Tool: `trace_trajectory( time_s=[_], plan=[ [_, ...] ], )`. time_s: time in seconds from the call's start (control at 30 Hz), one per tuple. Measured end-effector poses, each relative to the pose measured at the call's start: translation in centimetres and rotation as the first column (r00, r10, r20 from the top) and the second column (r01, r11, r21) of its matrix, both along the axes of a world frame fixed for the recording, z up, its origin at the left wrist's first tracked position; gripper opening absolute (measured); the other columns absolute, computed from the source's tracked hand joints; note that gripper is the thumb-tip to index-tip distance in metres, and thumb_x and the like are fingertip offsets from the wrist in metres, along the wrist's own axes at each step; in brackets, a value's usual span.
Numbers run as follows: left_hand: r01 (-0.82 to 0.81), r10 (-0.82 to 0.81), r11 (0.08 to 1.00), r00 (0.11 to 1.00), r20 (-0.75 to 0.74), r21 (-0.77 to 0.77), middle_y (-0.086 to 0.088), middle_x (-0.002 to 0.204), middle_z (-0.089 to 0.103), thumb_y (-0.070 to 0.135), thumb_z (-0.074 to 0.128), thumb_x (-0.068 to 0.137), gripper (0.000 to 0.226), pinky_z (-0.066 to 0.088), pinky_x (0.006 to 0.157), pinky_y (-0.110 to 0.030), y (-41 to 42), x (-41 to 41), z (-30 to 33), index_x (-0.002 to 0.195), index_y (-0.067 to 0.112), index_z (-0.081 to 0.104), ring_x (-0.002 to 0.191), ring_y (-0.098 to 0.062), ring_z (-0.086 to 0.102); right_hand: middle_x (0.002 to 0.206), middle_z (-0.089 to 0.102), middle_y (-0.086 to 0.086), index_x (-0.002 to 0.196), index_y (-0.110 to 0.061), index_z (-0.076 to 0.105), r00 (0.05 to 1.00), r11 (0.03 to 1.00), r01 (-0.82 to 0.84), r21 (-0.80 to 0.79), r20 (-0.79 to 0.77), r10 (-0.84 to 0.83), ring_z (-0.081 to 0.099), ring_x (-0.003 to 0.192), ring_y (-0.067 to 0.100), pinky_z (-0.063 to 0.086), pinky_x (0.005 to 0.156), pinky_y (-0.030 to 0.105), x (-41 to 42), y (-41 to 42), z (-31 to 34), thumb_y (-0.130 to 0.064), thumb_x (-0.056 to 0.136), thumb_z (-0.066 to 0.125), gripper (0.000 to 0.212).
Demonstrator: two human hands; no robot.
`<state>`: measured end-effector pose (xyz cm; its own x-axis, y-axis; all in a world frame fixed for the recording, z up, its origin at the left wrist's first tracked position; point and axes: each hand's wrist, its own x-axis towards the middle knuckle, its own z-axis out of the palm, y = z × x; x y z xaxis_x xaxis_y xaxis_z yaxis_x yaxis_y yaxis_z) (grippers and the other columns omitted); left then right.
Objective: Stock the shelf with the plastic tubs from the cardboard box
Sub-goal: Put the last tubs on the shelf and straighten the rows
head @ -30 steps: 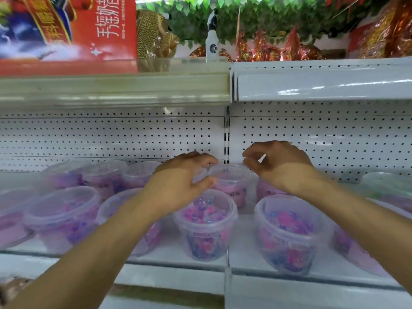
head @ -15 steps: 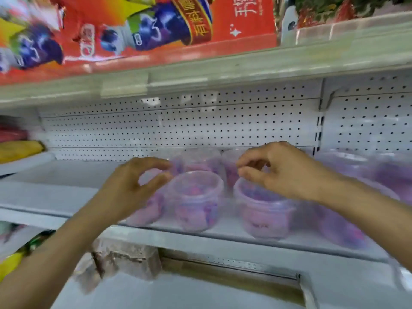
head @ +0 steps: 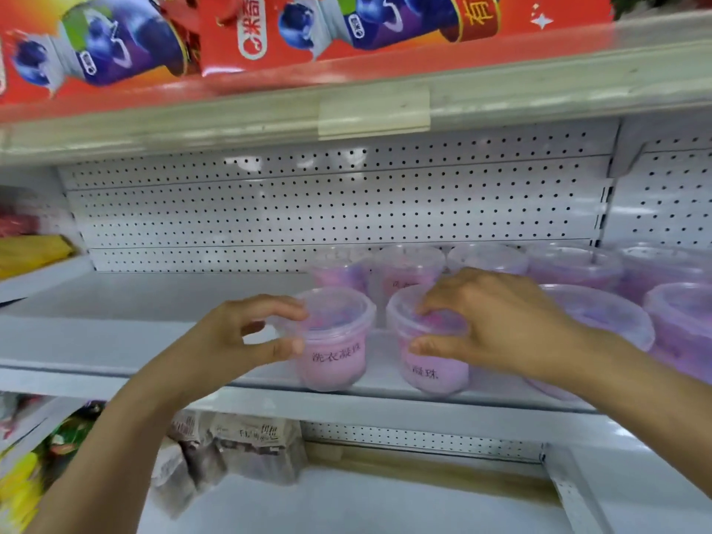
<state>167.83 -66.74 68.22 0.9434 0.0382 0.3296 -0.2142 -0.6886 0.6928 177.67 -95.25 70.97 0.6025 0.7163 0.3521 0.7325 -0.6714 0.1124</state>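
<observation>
From the head camera, a white shelf (head: 154, 341) with a dotted back panel (head: 327, 210) runs across the middle. Two pink tubs stand side by side at its near edge, close together but apart. The left tub (head: 333, 352) has a clear lid and dark printed characters on its wall. The left hand (head: 239, 341) grasps it from the left: the thumb lies against the wall just under the lid, and the forefinger curls onto the lid's rim. The right tub (head: 431, 364) stands just to the right of it. The right hand (head: 497, 325) grasps this one from the right, fingertips (head: 424, 308) on the lid and thumb pressed to the wall below the rim.

Behind these two, more tubs (head: 408, 271) stand in a far row against the back panel, and further tubs (head: 601, 314) crowd the shelf to the right, partly hidden by the right forearm. The left half of the shelf is bare.

On the shelf above sit red packages (head: 269, 32) printed with blueberries. Below, grey packets (head: 239, 445) lie on a lower shelf. At far left, a yellow bag (head: 31, 252) rests on a neighbouring shelf. The cardboard box is out of view.
</observation>
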Motion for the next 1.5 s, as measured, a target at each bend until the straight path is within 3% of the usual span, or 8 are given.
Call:
trace_trajectory(
  time_s=[0.17, 0.37, 0.6, 0.73, 0.87, 0.97, 1.13, 1.5],
  plan=[
    [-0.053, 0.046, 0.997, 0.991, 0.124, 0.052, 0.026, 0.118, 0.062, 0.036, 0.077, 0.072, 0.026, 0.038, 0.103, -0.027, 0.3, 0.3, -1.1, 0.097, 0.036, 0.070, 0.115, 0.003, 0.054, 0.107, 0.070, 0.001, 0.108, -0.016, 0.066, 0.974, 0.989, -0.146, 0.011, -0.174, 0.146, 0.063, 0.101, 0.019, 0.048, 0.085, 0.037, 1.1, -0.2, -0.1, -0.048, 0.087, 0.057, 0.039],
    [-0.109, 0.095, 0.990, 0.983, 0.157, 0.084, 0.024, 0.116, 0.061, 0.040, 0.073, 0.072, 0.026, 0.041, 0.098, -0.020, 1.1, 0.8, -1.4, 0.097, 0.034, 0.068, 0.110, 0.004, 0.055, 0.125, 0.060, -0.023, 0.121, -0.034, 0.063, 0.914, 0.962, -0.148, 0.229, -0.339, 0.222, 0.051, 0.118, -0.006, 0.041, 0.104, 0.025, 1.3, -0.2, -0.7, -0.021, 0.088, 0.066, 0.035],
    [-0.114, 0.098, 0.990, 0.980, 0.173, 0.083, 0.018, 0.116, 0.061, 0.032, 0.075, 0.078, 0.023, 0.042, 0.100, -0.023, 1.0, 2.1, -1.7, 0.100, 0.029, 0.067, 0.110, -0.003, 0.058, 0.118, 0.062, -0.018, 0.111, -0.038, 0.062, 0.935, 0.980, -0.107, 0.170, -0.319, 0.158, 0.057, 0.109, 0.007, 0.046, 0.096, 0.035, 1.5, 0.1, -0.3, -0.021, 0.089, 0.063, 0.027],
    [-0.049, 0.043, 0.996, 0.996, 0.077, 0.079, 0.023, 0.115, 0.062, 0.047, 0.070, 0.073, 0.027, 0.041, 0.097, -0.021, 1.5, 1.9, -0.8, 0.097, 0.036, 0.068, 0.109, 0.004, 0.056, 0.118, 0.062, -0.021, 0.108, -0.040, 0.061, 0.921, 0.976, -0.098, 0.193, -0.354, 0.162, 0.056, 0.113, 0.005, 0.045, 0.100, 0.037, 2.1, -0.3, -0.4, -0.025, 0.089, 0.064, 0.025],
    [-0.060, 0.067, 0.995, 0.994, 0.090, -0.078, 0.018, 0.103, 0.070, 0.040, 0.067, 0.084, 0.016, 0.043, 0.083, -0.011, 2.1, 3.3, 1.7, 0.096, 0.031, 0.073, 0.100, 0.005, 0.060, 0.117, 0.058, -0.031, 0.105, -0.046, 0.060, 0.932, 0.983, -0.046, 0.177, -0.347, 0.106, 0.053, 0.113, 0.000, 0.043, 0.101, 0.037, 2.6, 0.5, 0.6, -0.058, 0.081, 0.057, 0.027],
    [-0.069, 0.071, 0.992, 0.997, 0.013, -0.103, 0.014, 0.105, 0.069, 0.034, 0.065, 0.088, 0.021, 0.040, 0.072, -0.004, 1.8, 7.5, 3.9, 0.108, 0.033, 0.070, 0.101, 0.001, 0.060, 0.115, 0.055, -0.028, 0.105, -0.046, 0.062, 0.938, 0.951, 0.025, 0.308, -0.337, 0.084, 0.052, 0.113, 0.001, 0.041, 0.101, 0.029, 4.8, 1.8, 2.4, -0.054, 0.086, 0.051, 0.024],
    [-0.027, 0.051, 0.991, 0.981, -0.187, 0.133, 0.006, 0.135, 0.054, 0.043, 0.062, 0.089, 0.042, 0.037, 0.089, -0.022, 2.0, 14.9, 4.5, 0.129, 0.033, 0.058, 0.112, -0.009, 0.051, 0.129, 0.045, -0.017, 0.119, -0.042, 0.061, 0.888, 0.963, 0.174, 0.204, -0.455, -0.064, 0.047, 0.120, 0.009, 0.035, 0.098, 0.022, 11.0, 3.5, 3.3, -0.046, 0.091, 0.055, 0.029],
    [-0.004, 0.038, 0.989, 0.974, -0.225, 0.150, 0.014, 0.125, 0.061, 0.052, 0.068, 0.080, 0.039, 0.038, 0.104, -0.027, 3.4, 18.5, 2.3, 0.114, 0.033, 0.068, 0.117, -0.008, 0.055, 0.128, 0.059, -0.019, 0.116, -0.040, 0.065, 0.861, 0.982, 0.183, 0.051, -0.491, -0.135, 0.054, 0.117, 0.007, 0.037, 0.105, 0.030, 15.2, 3.2, 1.2, -0.053, 0.090, 0.052, 0.032]
  ],
)
